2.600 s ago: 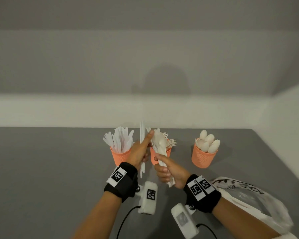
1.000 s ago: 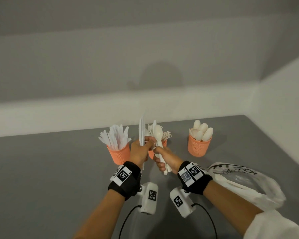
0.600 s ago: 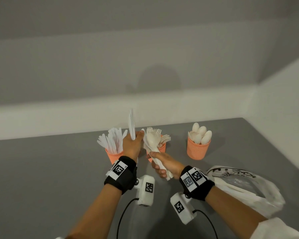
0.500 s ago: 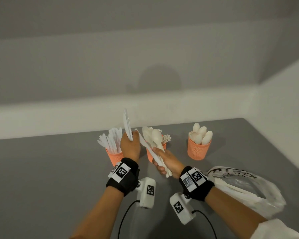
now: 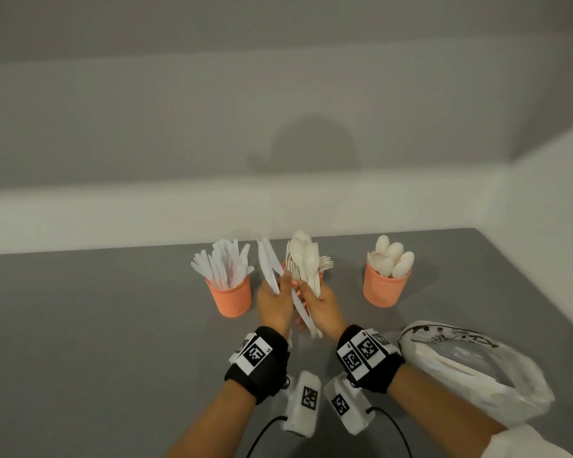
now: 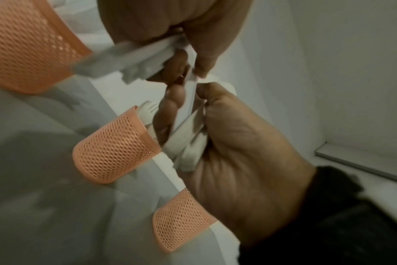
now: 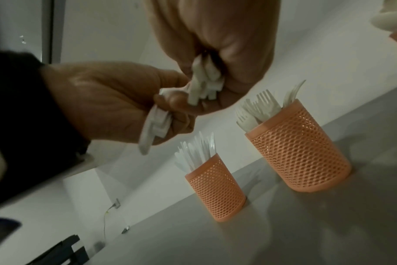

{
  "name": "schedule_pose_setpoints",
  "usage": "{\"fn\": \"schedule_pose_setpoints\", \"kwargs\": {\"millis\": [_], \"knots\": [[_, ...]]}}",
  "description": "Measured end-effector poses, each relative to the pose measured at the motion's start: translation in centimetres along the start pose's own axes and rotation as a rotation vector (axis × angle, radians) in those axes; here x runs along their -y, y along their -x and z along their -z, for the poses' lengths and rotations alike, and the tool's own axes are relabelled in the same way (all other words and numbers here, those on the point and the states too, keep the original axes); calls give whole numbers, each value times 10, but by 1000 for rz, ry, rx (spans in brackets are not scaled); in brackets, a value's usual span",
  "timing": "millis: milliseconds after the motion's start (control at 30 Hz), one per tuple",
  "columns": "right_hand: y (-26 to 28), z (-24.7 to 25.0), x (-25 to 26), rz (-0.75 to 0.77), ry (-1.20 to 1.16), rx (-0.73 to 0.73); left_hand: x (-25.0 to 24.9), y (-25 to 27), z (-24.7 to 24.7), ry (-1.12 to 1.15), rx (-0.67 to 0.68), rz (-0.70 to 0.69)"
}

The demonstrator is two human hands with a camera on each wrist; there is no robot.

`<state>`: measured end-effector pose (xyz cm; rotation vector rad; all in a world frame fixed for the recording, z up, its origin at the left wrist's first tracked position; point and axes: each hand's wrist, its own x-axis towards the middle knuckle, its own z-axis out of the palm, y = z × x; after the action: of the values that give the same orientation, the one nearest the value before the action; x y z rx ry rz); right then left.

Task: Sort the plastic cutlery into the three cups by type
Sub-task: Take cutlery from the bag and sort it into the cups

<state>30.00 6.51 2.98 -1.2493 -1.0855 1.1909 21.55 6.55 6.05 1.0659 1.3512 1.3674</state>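
Both hands (image 5: pixel 275 304) (image 5: pixel 325 309) grip white cutlery (image 5: pixel 306 259) above three cups (image 5: pixel 386 287).

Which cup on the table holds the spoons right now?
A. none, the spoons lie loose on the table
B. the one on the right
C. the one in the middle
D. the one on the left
B: in the head view the rounded spoon bowls stick up out of the right-hand orange cup, while the left cup holds flat knives.
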Motion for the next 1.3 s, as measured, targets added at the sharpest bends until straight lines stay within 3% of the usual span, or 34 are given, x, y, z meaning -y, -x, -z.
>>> {"fn": "schedule_pose_setpoints", "kwargs": {"millis": [100, 167, 367, 500, 600, 667, 833, 900, 1000, 1133, 1300], "knots": [[0, 7, 1, -54, 14, -29, -1, -14, 10, -1, -72, 24], [4, 16, 5, -122, -44, 38, -4, -22, 20, 13, -8, 51], [13, 25, 29, -407, -397, 506, -13, -19, 33, 14, 486, 199], [18, 17, 33, -509, -329, 746, -10, -12, 30, 173, 702, 301], [18, 13, 37, -580, -241, 789, -15, -11, 28, 108, 662, 248], [16, 13, 39, -563, -115, 737, -22, -10, 25, -9, 563, 177], [9, -2, 23, -101, 310, 263, -24, -18, 9, -222, 208, 68], [10, -10, 19, -58, 216, 206, -26, -19, 3, -228, 199, 52], [6, -1, 20, -269, -114, 131, -30, -16, -1, -145, 277, 72], [-4, 26, 28, -506, -574, 268, -23, -21, 13, -45, 233, 231], [-4, 37, 30, -446, -552, 319, -11, -21, 22, 163, 252, 364]]}}
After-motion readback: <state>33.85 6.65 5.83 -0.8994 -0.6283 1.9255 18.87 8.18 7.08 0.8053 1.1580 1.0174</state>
